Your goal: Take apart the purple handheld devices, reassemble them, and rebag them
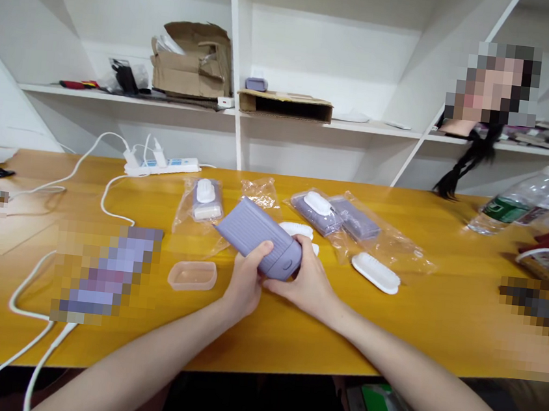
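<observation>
Between my two hands, above the table, is a ribbed purple plastic case (pixel 262 233) with an oval mark near its lower right end. My left hand (pixel 245 281) grips it from the near side, thumb on top. My right hand (pixel 313 278) is closed round its right end. Behind it, white oval plastic pieces (pixel 296 230) are partly hidden by the case and fingers. A translucent shallow tray (pixel 192 276) lies left of my left hand. Another white oval piece (pixel 376 272) rests to the right of my right hand.
Bagged purple cases (pixel 209 202) with white parts, and more purple cases (pixel 355 218) in clear plastic, lie farther back. A charging phone (pixel 111 270), white cables and a power strip (pixel 163 166) are left. A water bottle (pixel 510 203) stands right. White shelving (pixel 323 21) holds a torn cardboard box (pixel 191 63).
</observation>
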{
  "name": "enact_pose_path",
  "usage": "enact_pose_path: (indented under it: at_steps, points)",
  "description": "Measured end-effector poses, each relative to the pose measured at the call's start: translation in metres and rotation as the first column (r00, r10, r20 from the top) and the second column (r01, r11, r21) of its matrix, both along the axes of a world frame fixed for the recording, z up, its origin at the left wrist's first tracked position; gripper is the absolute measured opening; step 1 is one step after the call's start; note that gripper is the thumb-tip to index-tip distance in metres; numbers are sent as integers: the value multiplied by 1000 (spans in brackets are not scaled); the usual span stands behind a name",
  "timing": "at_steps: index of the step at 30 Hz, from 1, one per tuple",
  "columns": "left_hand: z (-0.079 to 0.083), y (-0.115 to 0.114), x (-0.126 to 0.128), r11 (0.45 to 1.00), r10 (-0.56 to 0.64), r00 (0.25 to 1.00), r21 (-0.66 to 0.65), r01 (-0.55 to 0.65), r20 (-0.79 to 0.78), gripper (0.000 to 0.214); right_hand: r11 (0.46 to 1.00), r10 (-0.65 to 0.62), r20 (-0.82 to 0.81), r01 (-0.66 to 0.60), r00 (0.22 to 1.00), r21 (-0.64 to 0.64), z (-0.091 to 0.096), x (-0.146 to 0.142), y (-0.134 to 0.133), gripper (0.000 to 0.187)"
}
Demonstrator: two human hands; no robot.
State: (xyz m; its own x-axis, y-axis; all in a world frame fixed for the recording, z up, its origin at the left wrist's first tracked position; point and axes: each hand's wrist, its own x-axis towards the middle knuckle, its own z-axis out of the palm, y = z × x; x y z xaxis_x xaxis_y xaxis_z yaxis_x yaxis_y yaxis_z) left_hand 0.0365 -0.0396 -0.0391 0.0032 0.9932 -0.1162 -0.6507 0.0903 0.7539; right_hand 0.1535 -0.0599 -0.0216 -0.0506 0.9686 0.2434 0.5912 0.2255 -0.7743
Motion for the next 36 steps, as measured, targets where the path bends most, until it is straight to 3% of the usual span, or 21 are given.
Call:
enact_pose_path:
  at_steps: [3, 6, 10, 14, 16, 19, 24, 31, 33, 36]
  points:
    - [2, 8, -3, 996, -52, 998, -67, 53, 20, 37, 1000, 8, -45, -9, 999, -18, -2, 0, 5, 78]
    - [8, 10, -9, 991, -128, 990, -20, 130, 66, 40, 997, 39, -163, -49, 986, -59, 0, 6, 11, 74]
    - [19, 10, -18, 976, -186, 980, 129, 177, 65, 49, 963, 139, -484, -233, 864, -139, 6, 17, 15, 64]
    - [24, 13, -27, 969, -165, 983, 201, 147, 79, 47, 918, 203, -590, -362, 781, -163, 6, 15, 12, 68]
    - [24, 14, -28, 967, -164, 982, 213, 141, 94, 45, 920, 229, -571, -368, 788, -138, 4, 11, 8, 80]
    - [23, 13, -26, 976, -120, 987, 193, 98, 107, 46, 956, 225, -434, -284, 872, -75, 1, 4, 3, 97]
    - [16, 7, -20, 981, -74, 996, 185, 63, 55, 55, 989, 142, -170, -148, 975, -19, -3, 3, -1, 80]
    - [8, 7, -12, 984, -124, 992, 132, 121, 12, 50, 999, 30, -144, -24, 989, 43, -2, -2, 1, 74]
    - [4, 4, -5, 988, -123, 992, 89, 126, -41, 47, 994, -19, -146, 35, 989, 104, -4, -2, 5, 71]
    - [0, 0, 2, 975, -165, 979, 129, 180, -121, 48, 976, -66, -123, 90, 990, 197, -8, 0, 10, 77]
